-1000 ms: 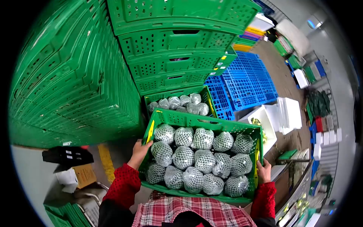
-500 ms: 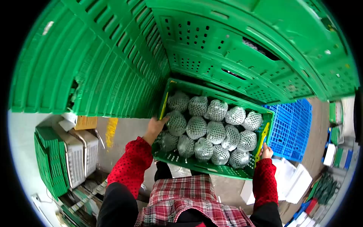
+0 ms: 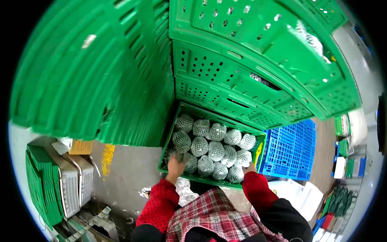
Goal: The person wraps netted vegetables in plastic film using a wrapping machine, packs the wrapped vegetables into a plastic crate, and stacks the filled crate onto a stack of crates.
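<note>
A green crate with a yellow handle piece at its right end stands low in front of me. Several round items wrapped in white foam netting lie in rows inside it; what is under the netting is hidden. My left hand is over the front left items, its fingers apart and slightly blurred, off the crate's left end. At the front right, my right hand is beside the corner items with its fingers stretched out, partly hidden by the red sleeve.
Stacked green crates rise behind, and a tall green stack stands at the left. A blue slatted crate is to the right, above white foam boxes. Folded green crates stand at the far left.
The filled crate has moved down and away, against the foot of the back stack. Both hands have come off its end handles and moved inward over the wrapped items.
</note>
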{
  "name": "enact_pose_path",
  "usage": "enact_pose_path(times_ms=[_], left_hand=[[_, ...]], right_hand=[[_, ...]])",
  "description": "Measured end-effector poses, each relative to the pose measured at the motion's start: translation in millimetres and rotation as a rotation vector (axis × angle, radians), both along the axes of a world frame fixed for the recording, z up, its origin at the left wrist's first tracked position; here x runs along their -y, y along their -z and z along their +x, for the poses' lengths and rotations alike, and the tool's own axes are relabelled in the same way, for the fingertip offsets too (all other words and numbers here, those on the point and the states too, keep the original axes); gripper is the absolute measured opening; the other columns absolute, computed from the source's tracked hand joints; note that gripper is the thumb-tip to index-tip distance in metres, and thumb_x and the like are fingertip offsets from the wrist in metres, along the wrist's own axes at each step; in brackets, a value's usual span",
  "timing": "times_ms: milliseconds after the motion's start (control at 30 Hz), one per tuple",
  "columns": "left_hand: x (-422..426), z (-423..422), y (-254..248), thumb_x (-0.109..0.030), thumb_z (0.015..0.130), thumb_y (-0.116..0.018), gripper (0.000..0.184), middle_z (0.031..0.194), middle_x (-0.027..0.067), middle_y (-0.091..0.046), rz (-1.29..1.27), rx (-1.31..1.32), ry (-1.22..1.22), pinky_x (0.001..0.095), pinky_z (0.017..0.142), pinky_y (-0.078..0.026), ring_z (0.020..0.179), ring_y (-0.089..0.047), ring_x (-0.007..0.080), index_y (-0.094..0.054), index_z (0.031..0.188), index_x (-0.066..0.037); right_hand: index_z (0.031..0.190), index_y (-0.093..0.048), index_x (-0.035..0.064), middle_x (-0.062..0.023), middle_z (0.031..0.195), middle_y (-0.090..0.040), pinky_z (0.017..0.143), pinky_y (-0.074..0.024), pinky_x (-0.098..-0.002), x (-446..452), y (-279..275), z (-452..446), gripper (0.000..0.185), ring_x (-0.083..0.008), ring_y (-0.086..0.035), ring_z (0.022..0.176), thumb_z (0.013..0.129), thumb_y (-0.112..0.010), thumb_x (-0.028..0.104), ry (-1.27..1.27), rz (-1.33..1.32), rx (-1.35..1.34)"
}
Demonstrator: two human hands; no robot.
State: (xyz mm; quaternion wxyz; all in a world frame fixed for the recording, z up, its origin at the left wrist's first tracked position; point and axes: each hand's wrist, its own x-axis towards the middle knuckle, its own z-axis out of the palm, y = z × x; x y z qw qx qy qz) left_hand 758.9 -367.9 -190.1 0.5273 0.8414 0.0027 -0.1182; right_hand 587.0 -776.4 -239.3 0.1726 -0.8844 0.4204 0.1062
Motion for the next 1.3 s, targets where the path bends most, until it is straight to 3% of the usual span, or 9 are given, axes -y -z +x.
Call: enact_pose_path(times_ms=[33, 67, 100, 200, 400, 467, 633, 967, 1300], left_hand=[[-11, -21, 4, -0.022, 0.081, -0.070, 0.023, 0.091, 0.0174, -0.067, -0.092, -0.243, 0.097, 0.0416, 0.073, -0.049, 0.084, -0.063, 0.0369, -0.066, 0.092, -0.002], [-21, -45, 14, -0.021, 0.084, -0.067, 0.021, 0.086, 0.0200, -0.066, 0.047, -0.163, 0.268, 0.0411, 0.070, -0.049, 0.081, -0.064, 0.0361, -0.066, 0.087, 0.000], [-34, -72, 37, -0.024, 0.085, -0.068, 0.026, 0.088, 0.0213, -0.068, 0.145, -0.001, 0.402, 0.0399, 0.072, -0.050, 0.081, -0.066, 0.0330, -0.067, 0.092, 0.001], [-83, -144, -28, -0.032, 0.083, -0.072, 0.045, 0.098, 0.0206, -0.070, -0.031, -0.352, 0.214, 0.0363, 0.082, -0.052, 0.089, -0.069, 0.0256, -0.066, 0.108, 0.004], [-235, -197, -84, -0.031, 0.085, -0.070, 0.050, 0.102, 0.0190, -0.070, -0.113, -0.515, -0.114, 0.0340, 0.082, -0.052, 0.095, -0.067, 0.0254, -0.060, 0.113, 0.009], [-206, -259, -60, -0.037, 0.084, -0.069, 0.054, 0.108, 0.0211, -0.068, 0.093, -0.311, -0.399, 0.0371, 0.087, -0.051, 0.102, -0.066, 0.0306, -0.061, 0.113, 0.007], [-111, -332, -67, -0.044, 0.082, -0.067, 0.058, 0.113, 0.0231, -0.065, 0.194, -0.361, -0.830, 0.0392, 0.092, -0.048, 0.108, -0.062, 0.0348, -0.062, 0.115, 0.004], [-212, -350, -6, -0.039, 0.083, -0.070, 0.048, 0.099, 0.0192, -0.070, 0.007, -0.344, -1.101, 0.0361, 0.085, -0.052, 0.095, -0.068, 0.0273, -0.067, 0.106, 0.003], [-423, -273, -82, -0.038, 0.082, -0.072, 0.068, 0.110, 0.0207, -0.062, 0.326, 0.052, -1.767, 0.0397, 0.089, -0.048, 0.102, -0.061, 0.0304, -0.047, 0.127, 0.005]], right_hand=[[0.102, -0.066, 0.0007, -0.0235, 0.103, -0.067, 0.088, -0.0499, -0.0440, -9, 42, -8, 0.048, -0.0397, -0.063, 0.098, 0.073, -0.071, 0.040, -0.262, -0.109, -0.034], [0.094, -0.066, -0.0011, -0.0196, 0.085, -0.069, 0.072, -0.0518, -0.0451, -68, -27, 31, 0.046, -0.0364, -0.067, 0.080, 0.076, -0.068, 0.042, -0.251, 0.184, -0.227], [0.087, -0.068, 0.0001, -0.0158, 0.067, -0.066, 0.061, -0.0493, -0.0426, -77, 36, 16, 0.042, -0.0293, -0.065, 0.063, 0.077, -0.067, 0.041, -0.341, 0.293, -0.229], [0.084, -0.070, 0.0058, -0.0077, 0.060, -0.063, 0.053, -0.0475, -0.0341, -205, 2, 32, 0.044, -0.0183, -0.060, 0.052, 0.082, -0.064, 0.049, -0.542, 0.653, -0.221], [0.086, -0.070, 0.0036, -0.0120, 0.070, -0.068, 0.058, -0.0507, -0.0364, -392, -49, 82, 0.039, -0.0205, -0.064, 0.059, 0.084, -0.064, 0.042, -0.841, 0.747, -0.264], [0.089, -0.071, 0.0037, -0.0120, 0.073, -0.069, 0.059, -0.0518, -0.0364, -340, -23, 72, 0.039, -0.0204, -0.065, 0.060, 0.084, -0.064, 0.042, -1.291, 0.485, -0.176], [0.107, -0.064, -0.0028, -0.0081, 0.082, -0.067, 0.057, -0.0503, -0.0303, -238, -44, 58, 0.040, -0.0149, -0.062, 0.063, 0.090, -0.065, 0.034, -0.944, 0.794, -0.466], [0.113, -0.059, -0.0024, -0.0018, 0.093, -0.061, 0.080, -0.0495, -0.0230, -628, -123, 121, 0.030, -0.0096, -0.060, 0.085, 0.087, -0.069, 0.009, -1.374, 1.479, -0.202], [0.120, -0.058, 0.0048, -0.0173, 0.116, -0.057, 0.090, -0.0428, -0.0430, -986, -125, 176, 0.050, -0.0333, -0.055, 0.106, 0.082, -0.069, 0.037, -2.163, 0.629, 0.739]])
